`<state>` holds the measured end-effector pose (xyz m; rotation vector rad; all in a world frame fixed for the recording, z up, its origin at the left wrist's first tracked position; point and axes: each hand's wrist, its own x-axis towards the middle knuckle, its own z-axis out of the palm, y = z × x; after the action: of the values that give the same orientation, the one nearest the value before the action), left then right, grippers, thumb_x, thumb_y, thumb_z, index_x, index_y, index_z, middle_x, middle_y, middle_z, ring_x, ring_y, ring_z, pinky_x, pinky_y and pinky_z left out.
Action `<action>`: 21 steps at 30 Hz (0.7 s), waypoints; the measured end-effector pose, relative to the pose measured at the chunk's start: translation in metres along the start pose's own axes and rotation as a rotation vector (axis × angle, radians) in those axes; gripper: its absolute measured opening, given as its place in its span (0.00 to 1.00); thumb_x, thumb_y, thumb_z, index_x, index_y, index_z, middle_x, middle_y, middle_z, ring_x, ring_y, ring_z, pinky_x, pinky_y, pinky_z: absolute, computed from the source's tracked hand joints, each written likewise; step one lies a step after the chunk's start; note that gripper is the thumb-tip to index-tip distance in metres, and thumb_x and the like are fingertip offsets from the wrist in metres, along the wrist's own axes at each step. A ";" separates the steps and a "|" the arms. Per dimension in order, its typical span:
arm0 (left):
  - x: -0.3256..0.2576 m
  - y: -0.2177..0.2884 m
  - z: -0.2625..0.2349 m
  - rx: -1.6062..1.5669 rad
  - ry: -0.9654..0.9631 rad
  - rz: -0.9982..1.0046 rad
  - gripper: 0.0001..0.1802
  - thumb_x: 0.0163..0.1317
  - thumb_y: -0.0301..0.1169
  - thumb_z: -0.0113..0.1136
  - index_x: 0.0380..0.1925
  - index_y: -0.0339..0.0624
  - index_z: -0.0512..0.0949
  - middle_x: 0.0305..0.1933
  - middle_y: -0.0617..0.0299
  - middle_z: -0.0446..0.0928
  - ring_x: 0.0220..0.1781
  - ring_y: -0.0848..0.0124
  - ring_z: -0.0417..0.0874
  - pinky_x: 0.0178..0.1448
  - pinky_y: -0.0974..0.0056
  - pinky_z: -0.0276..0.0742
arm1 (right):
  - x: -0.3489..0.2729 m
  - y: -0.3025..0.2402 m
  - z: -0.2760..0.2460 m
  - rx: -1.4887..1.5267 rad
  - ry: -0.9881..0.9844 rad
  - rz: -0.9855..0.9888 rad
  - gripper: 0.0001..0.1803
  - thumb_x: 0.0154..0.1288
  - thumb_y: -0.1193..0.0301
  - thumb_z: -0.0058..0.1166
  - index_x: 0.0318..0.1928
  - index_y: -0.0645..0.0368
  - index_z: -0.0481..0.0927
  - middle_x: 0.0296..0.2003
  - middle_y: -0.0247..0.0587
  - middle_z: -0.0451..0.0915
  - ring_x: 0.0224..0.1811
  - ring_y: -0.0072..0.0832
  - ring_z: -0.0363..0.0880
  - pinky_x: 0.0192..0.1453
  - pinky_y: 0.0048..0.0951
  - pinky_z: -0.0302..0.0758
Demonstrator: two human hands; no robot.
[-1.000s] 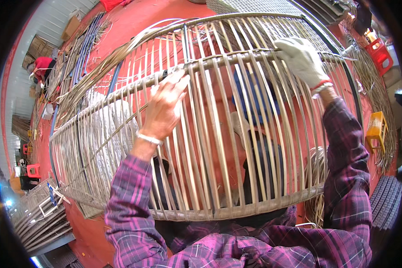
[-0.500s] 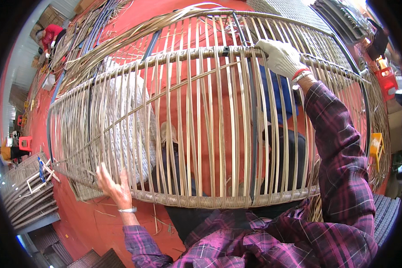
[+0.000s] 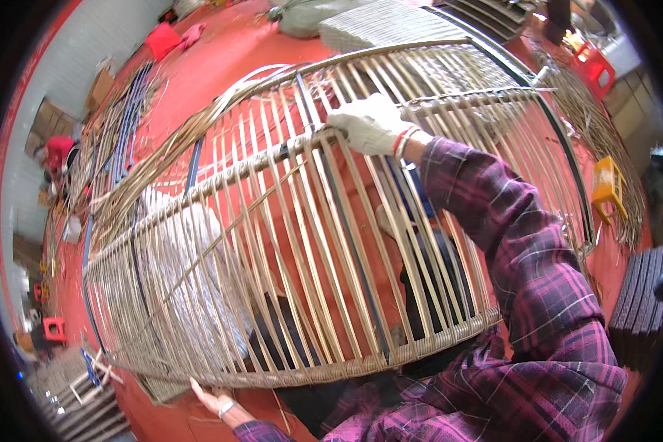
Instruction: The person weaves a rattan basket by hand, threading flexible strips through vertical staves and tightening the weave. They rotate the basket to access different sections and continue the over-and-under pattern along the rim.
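Across my lap lies a large frame strung with tan rattan-like strips (image 3: 313, 254), its rails wrapped in the same material. My right hand (image 3: 368, 125), in a white knitted glove with a red cuff, is closed over the wrapped middle rail (image 3: 232, 171); its fingertips are partly hidden. My bare left hand (image 3: 212, 400) is at the near left, against or just below the wrapped front rail (image 3: 287, 377), fingers stretched; the strips above hide part of it. One strip (image 3: 228, 230) runs diagonally across the others.
Loose long strips (image 3: 155, 166) heap over the frame's far left. A pale woven panel (image 3: 191, 272) shows beneath the strips. A yellow stool (image 3: 608, 188) and a red stool (image 3: 593, 70) stand at right. Another person (image 3: 55, 155) is bent over at far left.
The view has swung, so the frame looks tilted. My right hand keeps to the middle rail. My left hand has dropped from above the front rail's left part to its lower edge.
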<state>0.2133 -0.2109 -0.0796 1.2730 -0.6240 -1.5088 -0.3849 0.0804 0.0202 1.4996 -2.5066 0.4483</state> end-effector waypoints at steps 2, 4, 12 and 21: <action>-0.012 0.003 -0.009 -0.066 -0.045 -0.148 0.38 0.58 0.43 0.69 0.66 0.42 0.69 0.68 0.55 0.72 0.66 0.52 0.73 0.67 0.40 0.72 | 0.002 0.005 0.001 -0.007 -0.027 0.010 0.07 0.57 0.70 0.57 0.37 0.49 0.83 0.31 0.44 0.84 0.35 0.45 0.85 0.39 0.44 0.79; -0.015 0.007 -0.015 -0.056 -0.122 -0.226 0.38 0.59 0.44 0.68 0.68 0.43 0.68 0.69 0.55 0.71 0.67 0.54 0.73 0.69 0.42 0.70 | 0.003 0.009 0.003 0.018 -0.055 0.034 0.12 0.58 0.68 0.57 0.43 0.48 0.84 0.34 0.43 0.85 0.37 0.46 0.85 0.41 0.45 0.80; 0.047 -0.002 0.011 0.138 -0.071 -0.098 0.19 0.61 0.42 0.66 0.45 0.42 0.77 0.48 0.58 0.78 0.48 0.60 0.79 0.54 0.52 0.75 | 0.012 0.033 0.015 -0.071 -0.113 0.074 0.17 0.68 0.70 0.54 0.56 0.53 0.79 0.46 0.46 0.84 0.48 0.43 0.84 0.52 0.40 0.78; -0.012 -0.008 0.010 0.097 0.092 0.016 0.20 0.56 0.22 0.58 0.50 0.30 0.70 0.40 0.50 0.79 0.31 0.59 0.81 0.28 0.54 0.81 | 0.010 0.085 0.035 -0.032 0.003 -0.007 0.18 0.68 0.73 0.53 0.58 0.53 0.78 0.46 0.50 0.83 0.48 0.45 0.84 0.53 0.38 0.79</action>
<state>0.2004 -0.1996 -0.0785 1.4005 -0.6520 -1.4127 -0.4652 0.0978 -0.0229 1.4945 -2.4936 0.4066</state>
